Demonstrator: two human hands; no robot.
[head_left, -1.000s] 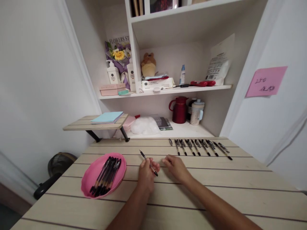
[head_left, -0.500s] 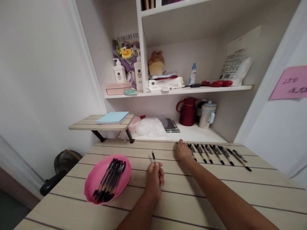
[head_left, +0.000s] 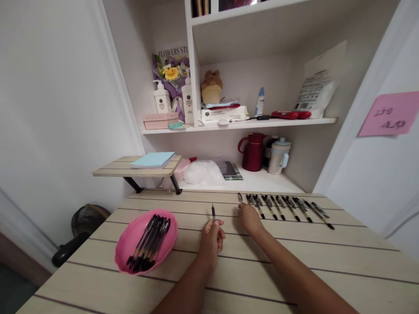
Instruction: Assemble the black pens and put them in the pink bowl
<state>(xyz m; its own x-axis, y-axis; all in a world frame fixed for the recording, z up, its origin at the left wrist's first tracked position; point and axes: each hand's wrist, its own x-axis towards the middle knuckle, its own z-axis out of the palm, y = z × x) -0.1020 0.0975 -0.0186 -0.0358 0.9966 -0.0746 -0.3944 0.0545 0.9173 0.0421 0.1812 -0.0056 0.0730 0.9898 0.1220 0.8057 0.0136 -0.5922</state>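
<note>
My left hand (head_left: 211,237) is closed around an uncapped black pen (head_left: 213,213), its bare tip pointing away from me. Farther right, my right hand (head_left: 249,218) rests low over the table with its fingers curled together. Just beyond those fingertips lies a small clear-and-black pen cap (head_left: 240,197); whether they touch it, or hold anything, I cannot make out. A row of black pens and clear pieces (head_left: 283,208) stretches to the right of that hand. Left of my left hand is a pink scalloped bowl (head_left: 122,246), where several black pens (head_left: 150,242) lie side by side.
At the table's back left stands a small raised wooden stand (head_left: 108,169) bearing blue paper (head_left: 153,159). Behind the table are a white plastic bag (head_left: 204,173), a red jug (head_left: 252,152) and a speckled cup (head_left: 278,158). A white shelf (head_left: 268,123) hangs above them.
My right hand has drawn back toward me and slightly left, and the pen cap beyond its fingertips now shows. My left hand still holds the pen. The view has shifted slightly.
</note>
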